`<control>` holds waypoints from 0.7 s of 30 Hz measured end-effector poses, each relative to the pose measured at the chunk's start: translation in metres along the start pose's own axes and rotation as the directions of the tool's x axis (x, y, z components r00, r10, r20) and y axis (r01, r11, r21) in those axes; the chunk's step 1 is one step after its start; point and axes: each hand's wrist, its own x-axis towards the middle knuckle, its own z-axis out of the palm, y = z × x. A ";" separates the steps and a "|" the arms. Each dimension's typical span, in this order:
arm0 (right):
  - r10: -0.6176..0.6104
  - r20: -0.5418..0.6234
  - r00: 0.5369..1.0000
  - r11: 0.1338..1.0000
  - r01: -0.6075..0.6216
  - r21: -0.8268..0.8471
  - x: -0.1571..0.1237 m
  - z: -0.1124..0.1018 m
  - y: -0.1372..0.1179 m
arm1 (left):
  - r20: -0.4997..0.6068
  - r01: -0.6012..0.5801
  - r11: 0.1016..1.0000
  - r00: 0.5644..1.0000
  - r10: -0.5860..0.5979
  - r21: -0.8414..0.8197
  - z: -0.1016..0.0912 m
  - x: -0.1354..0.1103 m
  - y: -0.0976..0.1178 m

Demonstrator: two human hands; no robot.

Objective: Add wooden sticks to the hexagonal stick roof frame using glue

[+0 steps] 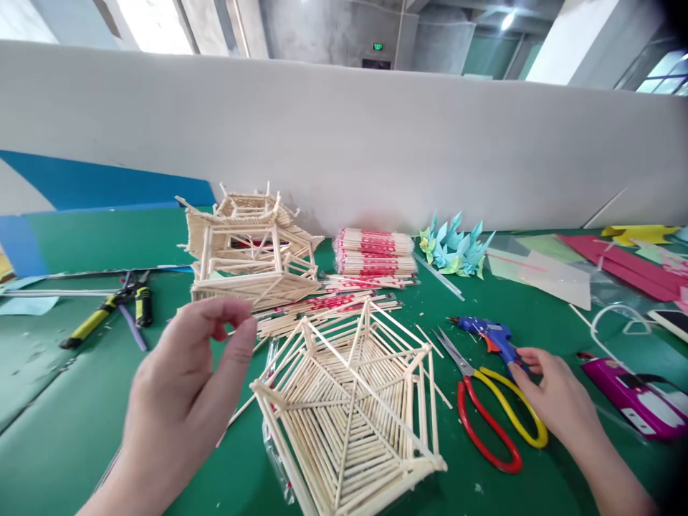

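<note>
red-yellow scissors (469,369) lie by right hand (556,390) holding glue gun (499,335); left hand (183,380) half-open, empty.

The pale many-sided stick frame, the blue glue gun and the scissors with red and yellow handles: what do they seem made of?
Pale many-sided stick frame: probably bare wood or bamboo, matt and straw-coloured, showing no paint.
Blue glue gun: likely smooth plastic, given its even colour.
Scissors: blades look like metal, grey and slightly shiny; smooth handles, perhaps plastic or rubber.
</note>
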 end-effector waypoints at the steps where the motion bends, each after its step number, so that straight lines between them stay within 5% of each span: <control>1: -0.014 0.021 1.000 1.000 0.014 0.011 -0.003 -0.002 -0.005 | 0.056 -0.015 1.000 0.998 0.015 -0.006 0.002 0.000 0.001; 8: -0.133 0.284 0.949 0.989 0.144 -0.017 -0.042 -0.003 -0.028 | 0.388 -0.124 0.991 0.912 0.133 -0.049 0.024 0.014 -0.002; 16: -0.117 0.287 0.951 0.976 0.164 -0.145 -0.045 0.003 -0.020 | 0.656 -0.293 0.949 0.741 0.145 0.121 0.069 0.033 0.011; 21: -0.108 0.263 0.959 0.969 0.160 -0.186 -0.042 0.010 -0.011 | 0.699 -0.324 0.928 0.707 0.109 0.183 0.087 0.038 0.008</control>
